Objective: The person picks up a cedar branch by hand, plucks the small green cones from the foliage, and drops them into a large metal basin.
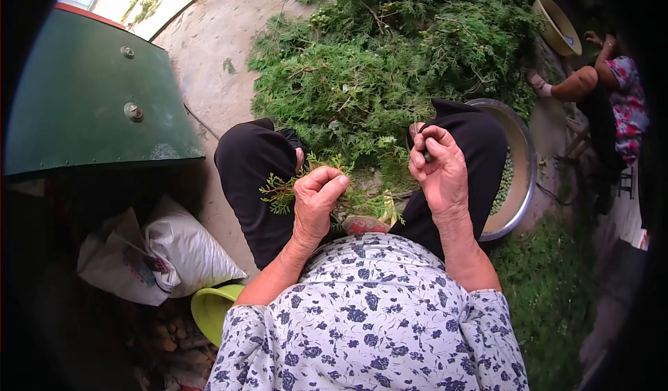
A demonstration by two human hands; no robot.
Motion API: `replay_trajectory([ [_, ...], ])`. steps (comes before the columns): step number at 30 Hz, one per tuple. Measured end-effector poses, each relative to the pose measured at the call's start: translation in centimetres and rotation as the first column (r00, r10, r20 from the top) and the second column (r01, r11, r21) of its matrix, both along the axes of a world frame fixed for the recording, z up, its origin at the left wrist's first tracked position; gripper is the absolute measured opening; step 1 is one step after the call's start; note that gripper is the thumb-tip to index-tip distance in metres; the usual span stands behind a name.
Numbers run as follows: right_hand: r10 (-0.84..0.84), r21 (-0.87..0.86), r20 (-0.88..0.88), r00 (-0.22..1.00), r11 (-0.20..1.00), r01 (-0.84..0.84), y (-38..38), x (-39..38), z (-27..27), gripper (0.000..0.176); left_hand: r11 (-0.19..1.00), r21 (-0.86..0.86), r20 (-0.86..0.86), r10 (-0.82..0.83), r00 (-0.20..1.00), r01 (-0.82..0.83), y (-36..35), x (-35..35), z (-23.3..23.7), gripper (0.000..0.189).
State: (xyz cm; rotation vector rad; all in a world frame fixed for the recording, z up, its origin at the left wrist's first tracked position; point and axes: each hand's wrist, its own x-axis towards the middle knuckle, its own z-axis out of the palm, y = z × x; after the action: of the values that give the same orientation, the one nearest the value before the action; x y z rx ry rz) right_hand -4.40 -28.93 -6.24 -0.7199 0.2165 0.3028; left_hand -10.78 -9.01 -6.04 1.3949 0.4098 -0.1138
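Note:
Over my left knee, my left hand (317,199) is closed round a green leafy sprig (279,192), whose fronds stick out on both sides of the fingers. My right hand (440,165) is raised over my right thigh, palm turned up and fingers curled inward. Something small and dark shows between its fingertips, too small to name. Beyond my knees lies a large heap of green branches (348,91). To the right of my right leg, a wide metal basin (525,182) holds small green pieces, partly hidden by the leg.
A green metal box (90,91) stands at the left. Below it are white sacks (188,248) and a lime-green basin (207,314). At the right, another person (616,91) sits near a yellowish basin (557,25). More greenery (543,293) lies at the lower right.

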Motion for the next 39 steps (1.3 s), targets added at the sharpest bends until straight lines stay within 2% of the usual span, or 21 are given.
replay_trajectory([
  [1,-0.025,-0.098,-0.028,0.999,0.995,0.022,0.1,-0.1,0.0,0.014,1.0,-0.007,0.007,0.011,1.0,-0.011,0.0,0.0,-0.1,0.013],
  [2,-0.025,-0.098,-0.027,0.999,0.995,0.022,0.1,-0.4,-0.2,0.014,1.0,-0.007,0.008,0.011,1.0,-0.011,0.0,0.0,-0.1,0.013],
  [4,0.005,-0.426,-0.041,0.999,0.904,-0.022,0.1,-1.0,-1.2,0.02,0.999,-0.034,0.001,0.029,1.0,-0.029,-0.1,0.0,-0.3,0.015],
  [5,0.005,-0.426,-0.04,0.999,0.904,-0.021,0.2,-1.1,-1.5,0.02,0.999,-0.034,0.002,0.029,1.0,-0.028,-0.1,0.0,-0.3,0.015],
  [6,0.113,-0.629,-0.005,0.994,0.772,-0.091,0.3,-1.1,-1.8,0.024,0.999,-0.027,0.015,0.026,1.0,-0.025,-0.1,0.0,-0.3,0.016],
  [7,0.224,-0.796,0.001,0.975,0.59,-0.135,0.4,-1.2,-2.2,0.028,1.0,-0.019,0.028,0.023,0.999,-0.022,-0.1,0.0,-0.4,0.017],
  [9,0.225,-0.827,-0.008,0.974,0.546,-0.133,0.4,-1.5,-3.4,0.025,1.0,-0.001,0.04,0.01,0.999,-0.01,-0.1,0.0,-0.5,0.016],
  [11,0.384,-0.944,0.074,0.92,0.325,-0.059,0.1,-1.6,-4.1,0.022,1.0,0.017,0.053,0.0,0.999,-0.001,0.0,0.0,-0.5,0.016],
  [12,0.331,-0.933,0.027,0.943,0.347,-0.096,0.6,-1.8,-3.4,0.02,0.996,0.082,0.043,-0.041,0.998,0.037,-0.2,0.2,-0.5,0.014],
  [16,0.361,-0.922,0.058,0.931,0.377,-0.088,2.1,-2.3,-1.4,0.017,0.962,0.242,0.065,-0.145,0.987,0.126,-1.2,0.8,-1.0,0.018],
  [17,0.362,-0.922,0.059,0.93,0.378,-0.089,2.5,-2.4,-1.3,0.017,0.962,0.243,0.065,-0.143,0.988,0.124,-1.4,1.0,-1.2,0.018],
  [19,0.41,-0.911,0.124,0.904,0.407,-0.06,3.1,-2.7,-1.3,0.016,0.955,0.288,0.173,-0.128,0.976,0.074,-1.8,1.1,-1.7,0.023],
  [20,0.431,-0.909,0.128,0.893,0.412,-0.069,3.4,-2.7,-1.3,0.014,0.942,0.324,0.141,-0.143,0.98,0.09,-1.7,1.1,-1.7,0.024],
  [25,0.507,-0.915,0.246,0.826,0.404,0.024,4.0,-2.9,-1.4,0.012,0.955,0.289,0.123,-0.107,0.987,0.067,-1.6,1.4,-1.1,0.018],
  [27,0.542,-0.916,0.15,0.827,0.391,-0.09,3.8,-2.6,-0.6,0.012,0.959,0.267,0.109,-0.125,0.986,0.092,-1.4,1.4,-1.0,0.016],
  [28,0.543,-0.916,0.151,0.826,0.392,-0.09,3.8,-2.6,-0.4,0.012,0.968,0.231,0.093,-0.123,0.988,0.098,-1.3,1.3,-1.3,0.014],
  [30,0.417,-0.883,0.283,0.864,0.464,0.066,3.6,-2.6,-0.1,0.021,0.975,0.195,0.077,-0.12,0.99,0.103,-1.2,1.4,-1.3,0.013],
  [31,0.417,-0.883,0.283,0.864,0.464,0.066,3.4,-2.6,-0.1,0.021,0.971,0.214,0.068,-0.126,0.99,0.109,-1.2,1.5,-1.0,0.013],
  [33,0.384,-0.86,0.416,0.824,0.461,0.219,3.0,-2.4,0.1,0.028,0.966,0.232,0.058,-0.133,0.989,0.117,-1.1,1.6,-0.9,0.014],
  [36,0.389,-0.841,0.427,0.816,0.502,0.201,3.3,-1.9,0.3,0.025,0.93,0.329,0.054,-0.194,0.98,0.166,-1.1,1.4,-1.3,0.014],
  [39,0.416,-0.823,0.443,0.794,0.54,0.177,3.8,-1.9,0.2,0.024,0.892,0.437,0.131,-0.192,0.973,0.117,-1.3,1.3,-1.5,0.014],
])
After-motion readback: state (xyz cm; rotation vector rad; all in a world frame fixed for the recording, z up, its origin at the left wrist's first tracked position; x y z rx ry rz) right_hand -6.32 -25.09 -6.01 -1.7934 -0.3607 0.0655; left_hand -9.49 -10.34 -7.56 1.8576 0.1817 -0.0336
